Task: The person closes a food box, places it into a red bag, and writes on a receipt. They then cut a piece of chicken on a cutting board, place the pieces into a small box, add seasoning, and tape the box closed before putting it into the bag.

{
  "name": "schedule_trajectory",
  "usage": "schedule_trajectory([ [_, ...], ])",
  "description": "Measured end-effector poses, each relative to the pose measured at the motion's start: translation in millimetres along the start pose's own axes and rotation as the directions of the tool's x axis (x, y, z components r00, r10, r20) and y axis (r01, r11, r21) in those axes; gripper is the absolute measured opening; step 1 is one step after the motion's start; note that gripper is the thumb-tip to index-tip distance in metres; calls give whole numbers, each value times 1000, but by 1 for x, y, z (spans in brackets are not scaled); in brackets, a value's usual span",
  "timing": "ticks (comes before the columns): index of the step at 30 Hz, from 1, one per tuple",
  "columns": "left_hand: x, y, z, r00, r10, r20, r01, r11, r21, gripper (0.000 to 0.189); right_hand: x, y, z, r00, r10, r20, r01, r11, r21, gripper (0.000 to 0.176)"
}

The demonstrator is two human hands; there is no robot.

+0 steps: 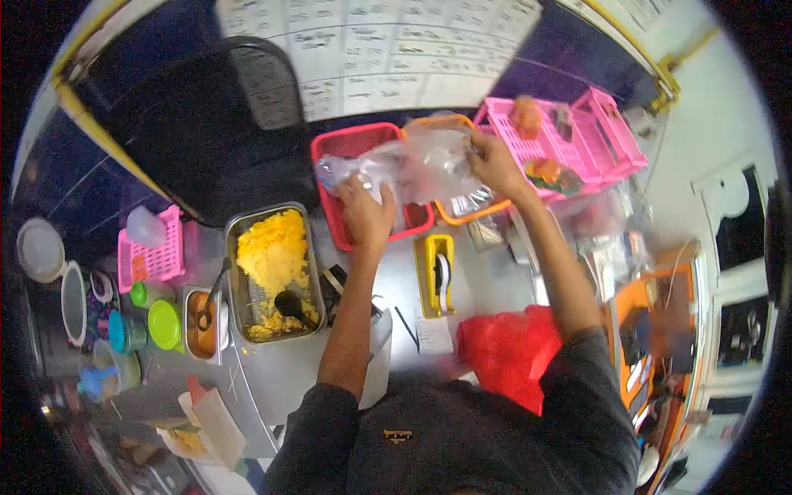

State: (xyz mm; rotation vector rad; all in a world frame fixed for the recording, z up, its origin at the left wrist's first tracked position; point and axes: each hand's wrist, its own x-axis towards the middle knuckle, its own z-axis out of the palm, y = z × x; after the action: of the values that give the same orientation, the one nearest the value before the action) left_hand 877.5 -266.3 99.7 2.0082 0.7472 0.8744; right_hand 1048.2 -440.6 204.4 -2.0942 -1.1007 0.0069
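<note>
My left hand (367, 213) reaches over the red basket (330, 216), its fingers curled on crumpled clear plastic bags (386, 165). My right hand (498, 169) is above the orange basket (474, 216) and pinches a clear plastic bag (437, 161). This bag is stretched out between my two hands, somewhat blurred. More wrapped plastic lies inside the orange basket. Beside my left forearm stands a metal tray (233, 289) of yellow shredded food (276, 239), with a black spoon (290, 305) in it.
A yellow tape dispenser (429, 276) and a red plastic bag (507, 351) are in front of me. Pink baskets (577, 157) stand at the back right. On the left are a lime-green lid (165, 323), a small metal pan (216, 342) and another pink basket (169, 256).
</note>
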Motion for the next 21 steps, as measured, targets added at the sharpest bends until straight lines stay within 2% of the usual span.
schedule_trajectory([
  [1, -5, 35, -21, 999, 26, -21, -28, 991, -129, 65, -7, -18, -20, 997, 39, 74, -33, 997, -76, 15],
  [3, -22, 86, -45, 958, 283, -33, -276, 892, -358, 70, -33, -65, -46, 985, 11, 171, -17, 999, 35, 18],
  [4, -38, 106, -54, 958, 285, 43, -248, 891, -381, 70, -55, -79, -54, 976, 17, 216, -25, 999, 32, 21],
  [6, -57, 136, -60, 814, 558, 159, -434, 767, -472, 67, -87, -108, -71, 967, -14, 254, -5, 997, 75, 24],
  [7, -71, 139, -60, 801, 565, 200, -416, 765, -492, 67, -110, -123, -78, 966, -44, 253, 12, 992, 126, 24],
  [9, -97, 146, -63, 717, 408, 565, -177, 891, -419, 60, -149, -134, -97, 970, 62, 236, -101, 983, 154, 26],
  [10, -114, 161, -59, 749, 502, 433, -218, 803, -555, 43, -167, -138, -104, 962, 131, 241, -178, 966, 187, 28],
  [11, -132, 172, -57, 736, 507, 449, -221, 807, -548, 43, -187, -142, -114, 964, 139, 227, -186, 962, 201, 28],
  [13, -163, 194, -54, 900, 281, 334, 51, 693, -719, 22, -232, -145, -140, 992, 123, 15, -123, 969, 213, 38],
  [14, -175, 208, -53, 938, 292, 187, -86, 719, -690, 10, -255, -146, -150, 993, 121, 5, -119, 966, 229, 38],
  [15, -190, 211, -58, 934, 303, 189, -99, 727, -680, 10, -279, -148, -160, 970, 135, -204, -140, 990, -11, 42],
  [16, -208, 209, -69, 887, 385, 256, -48, 628, -777, 13, -302, -149, -168, 909, 98, -405, -208, 949, -236, 46],
  [17, -221, 212, -71, 829, 466, 310, 22, 526, -850, 15, -325, -146, -169, 905, 100, -414, -204, 955, -215, 46],
  [18, -229, 228, -64, 656, 627, 419, -188, 674, -714, 16, -349, -139, -163, 894, 272, -356, -381, 879, -285, 40],
  [19, -243, 245, -56, 449, 694, 563, -424, 720, -550, 17, -368, -126, -159, 845, 440, -303, -529, 767, -364, 34],
  [20, -262, 247, -36, 377, 693, 615, -410, 720, -560, 15, -381, -105, -157, 850, 438, -293, -521, 782, -342, 34],
  [21, -278, 244, -11, 310, 685, 659, -393, 724, -567, 14, -390, -83, -155, 838, 502, -215, -545, 793, -272, 27],
])
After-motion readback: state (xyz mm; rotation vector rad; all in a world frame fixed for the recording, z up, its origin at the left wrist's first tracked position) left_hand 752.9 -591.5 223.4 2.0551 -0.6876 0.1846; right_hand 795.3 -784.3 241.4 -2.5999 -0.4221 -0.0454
